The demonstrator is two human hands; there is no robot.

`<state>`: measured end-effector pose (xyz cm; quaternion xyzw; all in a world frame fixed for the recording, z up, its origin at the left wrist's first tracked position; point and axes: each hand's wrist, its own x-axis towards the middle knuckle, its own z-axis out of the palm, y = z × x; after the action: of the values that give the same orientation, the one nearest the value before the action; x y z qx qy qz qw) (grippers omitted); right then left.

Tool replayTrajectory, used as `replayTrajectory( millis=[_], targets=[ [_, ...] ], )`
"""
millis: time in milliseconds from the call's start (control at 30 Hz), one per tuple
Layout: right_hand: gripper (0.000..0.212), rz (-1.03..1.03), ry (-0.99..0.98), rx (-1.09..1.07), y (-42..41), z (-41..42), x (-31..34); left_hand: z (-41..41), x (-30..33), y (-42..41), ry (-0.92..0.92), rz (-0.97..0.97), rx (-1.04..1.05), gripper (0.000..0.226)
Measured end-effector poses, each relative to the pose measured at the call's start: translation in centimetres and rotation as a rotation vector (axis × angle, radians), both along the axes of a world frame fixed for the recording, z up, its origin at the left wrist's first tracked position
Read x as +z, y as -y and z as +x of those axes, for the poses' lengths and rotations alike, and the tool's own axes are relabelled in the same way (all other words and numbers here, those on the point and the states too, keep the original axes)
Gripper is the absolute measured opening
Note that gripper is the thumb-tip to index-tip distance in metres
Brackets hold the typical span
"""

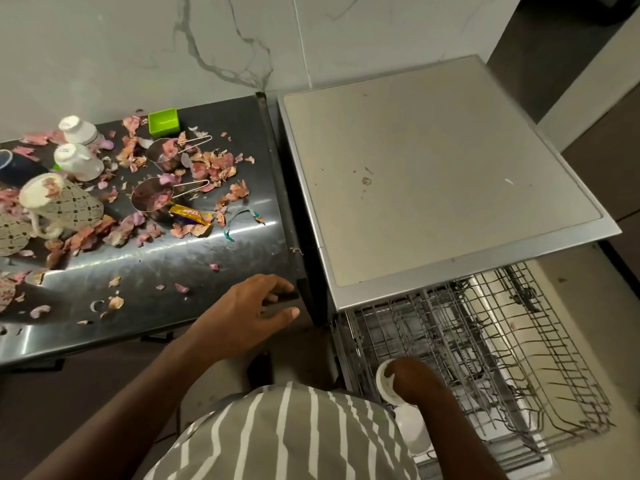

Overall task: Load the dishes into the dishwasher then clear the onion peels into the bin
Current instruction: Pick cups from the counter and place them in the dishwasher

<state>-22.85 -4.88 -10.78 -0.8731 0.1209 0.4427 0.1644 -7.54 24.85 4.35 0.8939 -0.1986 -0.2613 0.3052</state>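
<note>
My right hand (410, 377) grips a small white cup (386, 381) upside down over the near left corner of the dishwasher's pulled-out wire rack (485, 348). Another white cup (414, 429) sits in the rack just below it. My left hand (252, 311) hovers open with relaxed fingers at the right front corner of the steel counter (173, 268). On the counter lie pink onion peels (207, 168), two white cups (78, 161) upside down, two patterned mugs (65, 202) on their sides, and two metal measuring cups (154, 197).
The dishwasher's flat grey top (433, 161) stands to the right of the counter. A green square container (163, 123) sits near the marble wall. A purple and gold candy wrapper (190, 214) lies among the peels. A dark bowl (17, 168) is at the far left.
</note>
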Motion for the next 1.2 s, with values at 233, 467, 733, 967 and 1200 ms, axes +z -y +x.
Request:
replayTrajectory(
  millis=[233,467,733,967,1200],
  targets=[
    [0.033,0.070,0.173,0.038,-3.8,6.1,7.6,1.4,0.1,-1.9,0.006,-0.067,0.010,0.042],
    [0.025,0.185,0.381,0.124,-9.7,11.8,15.2,2.5,-0.4,-6.1,0.024,-0.099,0.078,0.045],
    [0.043,0.298,0.593,0.271,-18.1,18.9,18.6,3.7,-0.2,-14.9,0.091,-0.109,0.345,0.047],
    [0.041,0.385,0.552,0.347,-23.4,21.6,19.3,5.5,-0.2,-23.2,0.231,-0.089,0.676,0.042],
    [0.040,0.454,0.556,0.333,-27.7,23.4,19.7,10.4,1.4,-28.9,0.403,-0.042,0.813,0.065]
  ],
)
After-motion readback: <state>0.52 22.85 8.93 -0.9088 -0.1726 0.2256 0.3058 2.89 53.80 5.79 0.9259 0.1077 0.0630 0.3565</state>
